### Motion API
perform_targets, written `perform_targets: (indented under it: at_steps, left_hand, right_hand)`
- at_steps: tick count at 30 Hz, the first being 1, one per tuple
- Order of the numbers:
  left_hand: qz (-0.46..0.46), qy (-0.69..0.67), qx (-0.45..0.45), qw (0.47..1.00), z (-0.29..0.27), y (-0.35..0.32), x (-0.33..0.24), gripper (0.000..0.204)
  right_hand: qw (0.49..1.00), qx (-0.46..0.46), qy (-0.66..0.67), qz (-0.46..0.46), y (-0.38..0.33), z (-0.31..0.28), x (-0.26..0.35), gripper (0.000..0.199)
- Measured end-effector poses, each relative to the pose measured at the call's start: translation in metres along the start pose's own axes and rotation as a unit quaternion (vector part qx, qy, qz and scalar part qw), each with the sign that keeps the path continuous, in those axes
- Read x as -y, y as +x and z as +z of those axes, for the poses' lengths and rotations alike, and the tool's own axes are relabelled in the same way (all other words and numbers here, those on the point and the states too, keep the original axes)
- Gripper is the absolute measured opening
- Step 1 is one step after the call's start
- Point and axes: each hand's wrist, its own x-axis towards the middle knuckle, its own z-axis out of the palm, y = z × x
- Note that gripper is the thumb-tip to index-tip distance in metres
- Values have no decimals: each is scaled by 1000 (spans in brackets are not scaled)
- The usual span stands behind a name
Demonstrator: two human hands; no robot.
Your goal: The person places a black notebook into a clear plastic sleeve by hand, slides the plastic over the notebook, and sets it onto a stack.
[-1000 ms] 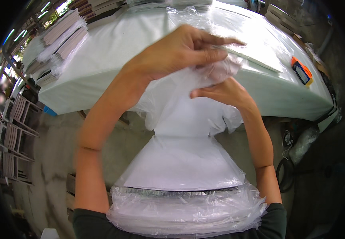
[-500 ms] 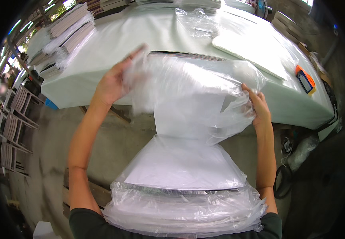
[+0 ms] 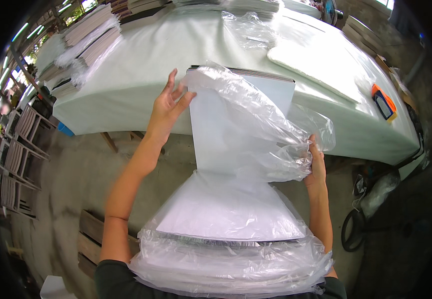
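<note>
An upright stack of white sheets or boards (image 3: 226,119) stands at the table's near edge, its top edge showing dark and brown layers. A crumpled clear plastic bag (image 3: 256,97) lies slantwise over its front. My right hand (image 3: 317,167) grips the bunched plastic at the stack's right side. At the upper left corner, my left hand (image 3: 170,103) is open, fingers stretched apart, its thumb at the stack's left edge. Nearer to me lies a pile of plastic-wrapped stacks (image 3: 231,264) with a white sheet (image 3: 228,212) on top under clear film.
A table with a pale green cover (image 3: 141,74) stretches ahead. On it are tall paper stacks (image 3: 89,42) at left, loose plastic (image 3: 248,30), a flat white slab (image 3: 311,72) and an orange-and-blue object (image 3: 384,102) at right. Chairs (image 3: 21,154) and a wooden pallet (image 3: 94,239) stand left.
The plastic has slid down and rightward, baring the stack's upper left part. My left hand has let go of the plastic and moved right to the stack's edge; my right hand has dropped lower.
</note>
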Motion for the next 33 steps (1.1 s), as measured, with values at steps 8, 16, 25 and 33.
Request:
perform_targets:
  at_steps: [8,16,25,33]
  left_hand:
    - [-84,-82,169,979,-4,5,-9,87]
    - [-82,62,266,958,28,-22,46,90]
    - [-203,-232,128,943,53,-22,61,46]
    - [-94,-186,98,973,26,-9,6,52]
  right_hand:
    - [987,0,29,-160,17,-46,-13,30]
    - [980,100,14,-174,15,-64,6,46]
    - [973,135,121,-146,13,-69,31,37]
    - [991,-51,-105,-66,14,-52,16,34]
